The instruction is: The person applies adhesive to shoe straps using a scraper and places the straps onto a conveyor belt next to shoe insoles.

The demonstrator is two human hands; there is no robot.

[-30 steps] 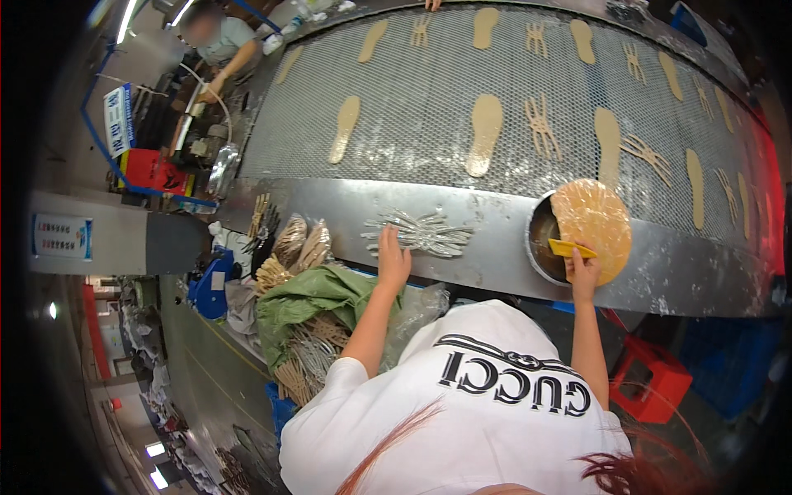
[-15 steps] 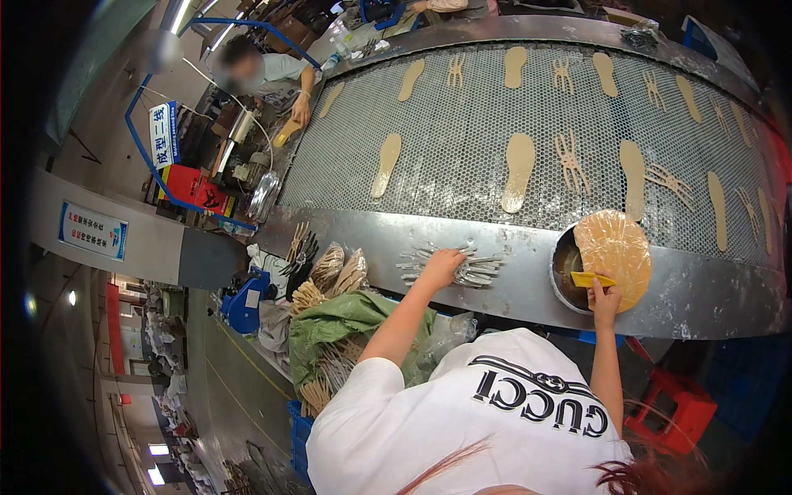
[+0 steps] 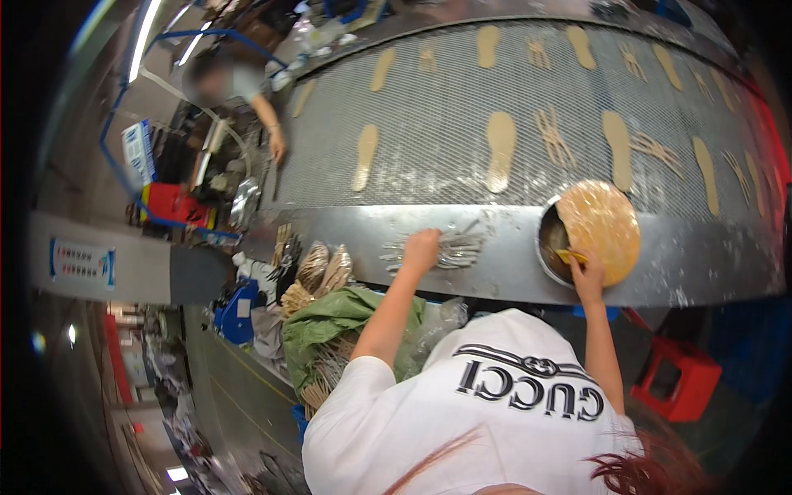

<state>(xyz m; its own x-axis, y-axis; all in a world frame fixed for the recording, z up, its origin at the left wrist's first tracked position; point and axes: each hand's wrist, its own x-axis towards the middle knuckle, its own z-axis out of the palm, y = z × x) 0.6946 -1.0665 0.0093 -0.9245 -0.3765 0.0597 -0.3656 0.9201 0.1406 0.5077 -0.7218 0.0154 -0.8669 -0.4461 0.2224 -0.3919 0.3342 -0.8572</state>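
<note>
On the metal ledge, my left hand (image 3: pixel 423 250) is closed over the middle of a pile of thin grey straps (image 3: pixel 460 249), whose ends fan out on both sides. My right hand (image 3: pixel 588 276) pinches a small yellow scraper (image 3: pixel 569 256) at the mouth of a round pot (image 3: pixel 540 241). The scraper's lower edge cannot be made out. A round, yellowish, film-wrapped cover (image 3: pixel 606 231) lies over the right part of the pot; its left part is open and dark inside.
Tan insoles (image 3: pixel 501 153) and strappy pieces (image 3: pixel 553 136) lie on the mesh conveyor (image 3: pixel 429 148). A co-worker's hand (image 3: pixel 278 148) is at its left end. Green cloth (image 3: pixel 334 318) and bundled straps lie by my left arm; a red stool (image 3: pixel 681 379) stands right.
The whole view has shifted, so things appear further left and higher. My right hand has moved the yellow scraper lower at the pot. The insole by the co-worker's hand no longer shows.
</note>
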